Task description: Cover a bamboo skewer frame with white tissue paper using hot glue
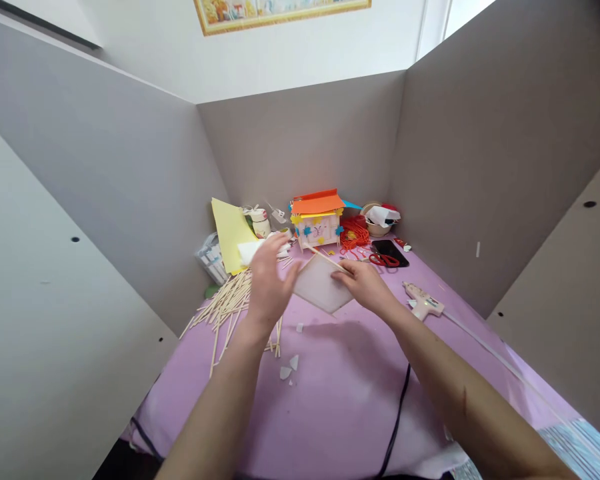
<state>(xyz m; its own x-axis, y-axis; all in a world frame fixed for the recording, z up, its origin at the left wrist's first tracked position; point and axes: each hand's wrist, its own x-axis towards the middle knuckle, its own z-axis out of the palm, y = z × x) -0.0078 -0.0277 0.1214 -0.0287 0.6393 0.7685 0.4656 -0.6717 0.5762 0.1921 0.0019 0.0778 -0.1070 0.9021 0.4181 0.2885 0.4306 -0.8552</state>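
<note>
Even, fairly bright daylight fills the scene, with the pale wall [145, 47] nearly washed out beside a blown-out patch at the upper right, while the right-hand grey panel [500, 147] looks dimmer. Soft-edged shadows spread over the desk [325, 413] below the right hand [363, 283]. The left hand [271, 280] looks slightly blurred, wide-angle stretching lengthens both forearms [450, 380], and the top right corner darkens.

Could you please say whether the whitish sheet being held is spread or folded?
Spread flat: the whitish sheet in the right hand shows one broad face with straight edges and no visible fold.
</note>
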